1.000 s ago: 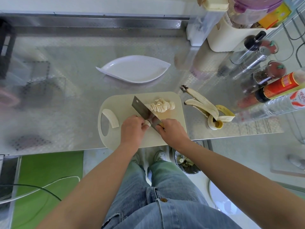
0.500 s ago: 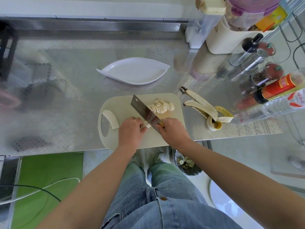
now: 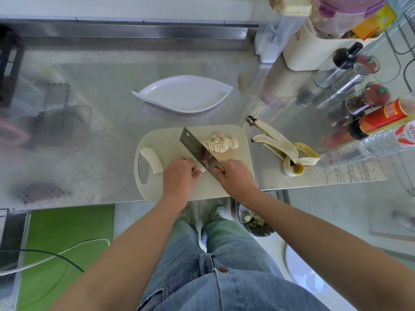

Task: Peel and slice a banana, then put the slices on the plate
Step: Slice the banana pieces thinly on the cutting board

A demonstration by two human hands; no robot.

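On the near half of the cutting board point(image 3: 170, 140), at the front edge of the steel surface point(image 3: 101, 97):

1. banana stub point(image 3: 201, 169): a short peeled piece, mostly covered. Only its cut end shows, against the left face of the blade. Its long axis appears to run from the blade back under the left hand, roughly across the blade, though this is not fully visible.

2. left hand point(image 3: 178, 178): fingers curled down over the banana stub, pinning it to the board, with the fingertips just beside the blade.

3. right hand point(image 3: 235, 176): wrapped round the wooden handle of the cleaver point(image 3: 196, 148). The blade lies on a diagonal, handle near-right and tip far-left, with its edge down at the stub.

4. slices point(image 3: 221, 143): a fanned heap on the board, on the far-right side of the blade and just beside it.

5. second banana piece point(image 3: 152, 159): curved and uncut, at the board's left end by the handle slot, well apart from the blade. The left hand is the nearer one.

6. plate point(image 3: 184, 95): white and leaf-shaped, beyond the board, with no slices on it yet.

7. peel point(image 3: 285, 149): on the surface to the right of the board.

Note: the stub lies left of the blade, with little length between the edge and the fingertips. The next cut likely needs the fingers drawn back leftward.
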